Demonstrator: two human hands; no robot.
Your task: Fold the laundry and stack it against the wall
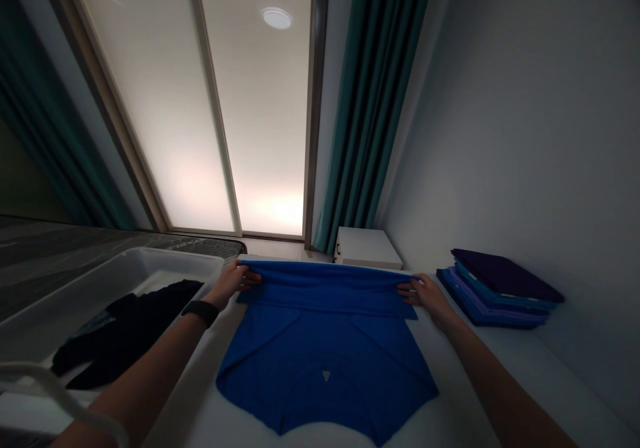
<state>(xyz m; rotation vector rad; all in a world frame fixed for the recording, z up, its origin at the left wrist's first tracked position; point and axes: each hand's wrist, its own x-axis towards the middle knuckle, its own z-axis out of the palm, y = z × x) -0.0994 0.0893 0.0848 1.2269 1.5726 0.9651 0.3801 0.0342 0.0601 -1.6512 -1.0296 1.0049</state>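
Observation:
A bright blue shirt [325, 355] lies spread on a white table [500, 368], collar end toward me. Its far hem is lifted and folded back toward me. My left hand [235, 283] pinches the left corner of that folded edge, fingers closed on the cloth. My right hand [425, 295] grips the right corner the same way. A dark band sits on my left wrist [200, 311].
A white bin [100, 281] at the left holds dark clothes [125, 331]. A stack of folded blue and purple garments [500, 288] rests at the right by the wall. A small white cabinet [367, 248], teal curtains and a window stand beyond.

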